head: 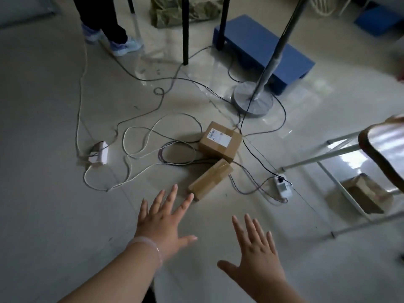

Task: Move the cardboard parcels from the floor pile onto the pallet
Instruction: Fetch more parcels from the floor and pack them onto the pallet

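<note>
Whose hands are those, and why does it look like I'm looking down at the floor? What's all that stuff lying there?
There is no machine here. A person wears a camera on their head, so the one picture shows what they see when they look down. The two hands at the bottom are their own: the left hand, with a bracelet, and the right hand. Both are spread open and hold nothing. They reach toward two brown cardboard parcels on the floor: a long taped parcel nearest the left hand, and a labelled parcel behind it. Cables wind around them, and a white power strip lies to the right. The blue platform farther back is probably the pallet where the parcels should go. At the top you can see another person's feet.
</note>
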